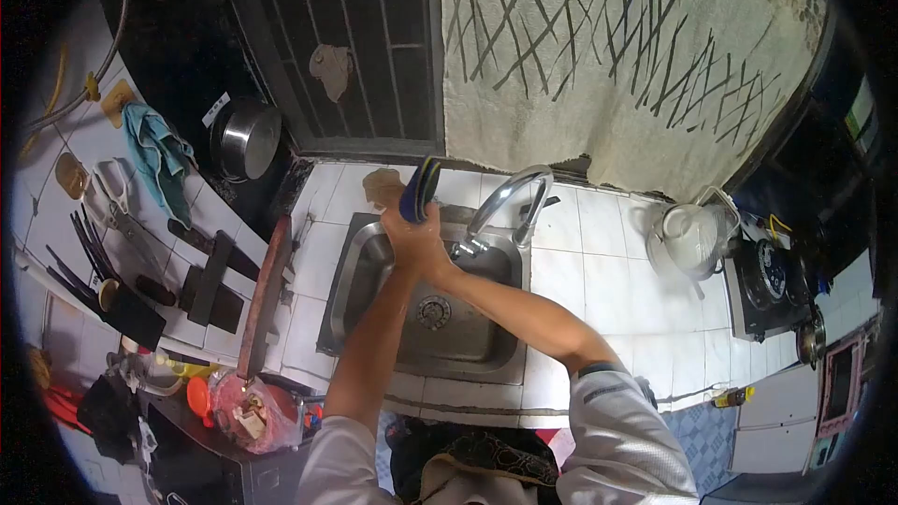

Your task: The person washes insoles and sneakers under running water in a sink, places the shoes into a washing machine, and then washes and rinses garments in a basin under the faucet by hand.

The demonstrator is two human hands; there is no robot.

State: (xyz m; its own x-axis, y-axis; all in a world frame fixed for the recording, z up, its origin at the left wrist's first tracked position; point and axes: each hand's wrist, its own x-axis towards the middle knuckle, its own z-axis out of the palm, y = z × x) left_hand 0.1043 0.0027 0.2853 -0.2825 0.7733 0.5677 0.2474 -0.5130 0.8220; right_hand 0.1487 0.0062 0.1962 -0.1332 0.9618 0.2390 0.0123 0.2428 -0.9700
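- We find the left hand [395, 232] and right hand [431, 236] pressed together about the lower end of a dark blue item [421, 190]; separate fingers we cannot tell.
- The item rises above the far-left part of the sink [468, 335]. We judge it light, bendable, slippery if wet; the lower end offers the surest hold.
- Faucet [499, 193]: sink's far-right corner.
- White-tiled tabletop [603, 271]: around the sink.

White, finely textured sleeves [622, 435] end around the elbows.
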